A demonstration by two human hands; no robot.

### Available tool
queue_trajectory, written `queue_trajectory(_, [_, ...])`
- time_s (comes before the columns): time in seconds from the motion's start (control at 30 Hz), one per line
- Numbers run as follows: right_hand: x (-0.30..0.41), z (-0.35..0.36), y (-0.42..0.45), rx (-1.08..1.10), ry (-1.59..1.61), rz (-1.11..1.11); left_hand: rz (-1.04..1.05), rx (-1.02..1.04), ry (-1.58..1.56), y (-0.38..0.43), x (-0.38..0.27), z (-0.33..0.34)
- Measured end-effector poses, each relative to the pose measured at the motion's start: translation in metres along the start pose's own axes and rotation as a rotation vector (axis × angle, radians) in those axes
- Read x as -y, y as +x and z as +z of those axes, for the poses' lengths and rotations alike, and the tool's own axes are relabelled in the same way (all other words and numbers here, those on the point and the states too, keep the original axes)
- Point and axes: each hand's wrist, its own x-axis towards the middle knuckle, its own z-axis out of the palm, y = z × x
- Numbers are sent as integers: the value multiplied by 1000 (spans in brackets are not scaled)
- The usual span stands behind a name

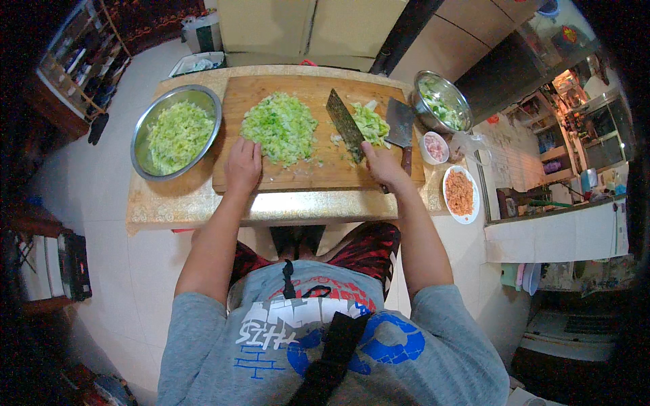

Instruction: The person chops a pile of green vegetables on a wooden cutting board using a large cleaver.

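Note:
My right hand (384,163) grips the handle of a cleaver (345,124), whose blade is speckled with bits of greens. The blade stands over the wooden cutting board (320,177), beside a small heap of coarsely cut cabbage (369,122). A second cleaver (400,122) lies flat to the right of that heap, its dark handle partly behind my right hand. My left hand (244,165), fingers curled in and seemingly holding nothing, rests on the board's left part. It is at the near left edge of a wide mound of finely chopped cabbage (279,129).
A steel bowl (217,109) of chopped cabbage stands left of the board. On the right are another steel bowl (417,109) with leafy pieces, a white cup (433,159) of pinkish diced food and a white plate (476,203) of orange-brown shreds, near the edge of the cloth-covered table (177,208).

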Motion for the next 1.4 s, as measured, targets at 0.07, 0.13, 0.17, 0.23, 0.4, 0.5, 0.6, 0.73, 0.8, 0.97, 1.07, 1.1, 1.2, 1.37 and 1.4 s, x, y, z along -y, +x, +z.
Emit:
queue_trajectory(0.07, [0,4,4,-8,1,-25,10,-13,-2,-1,4,1])
queue_trajectory(0.13, [-1,2,6,-29,-16,-44,14,-15,-3,0,3,0])
queue_trajectory(0.17, [-1,0,8,-28,-6,-45,19,-18,-4,1,1,1])
queue_trajectory(0.23, [7,-5,7,-1,44,-41,29,-25,-2,-1,3,2])
queue_trajectory(0.4, [36,3,-9,-29,37,-16,47,-42,11,-3,8,1])
queue_trajectory(0.5, [39,4,-12,-24,96,-15,35,-19,7,-1,4,-1])
queue_trajectory(0.6, [37,-12,-6,15,93,37,40,-24,-7,-1,1,-1])
queue_trajectory(0.73, [37,-20,-3,38,95,16,40,-34,-16,0,6,-2])
queue_trajectory(0.8, [41,-12,-5,31,95,11,31,-16,-20,0,6,-3])
queue_trajectory(0.97, [34,3,-14,1,155,-9,40,-11,-21,2,-1,-5])
queue_trajectory(1.07, [32,-5,-9,47,138,6,51,-26,-17,0,4,-4])
queue_trajectory(1.1, [27,-9,-6,58,121,9,56,-30,-21,0,4,-3])
queue_trajectory(1.2, [22,-13,1,49,20,-10,54,-27,-26,0,6,1])
queue_trajectory(1.37, [22,0,-8,-13,27,-23,36,2,-9,1,10,3])
queue_trajectory(1.4, [23,1,-11,-18,55,-32,35,4,-7,0,10,3])
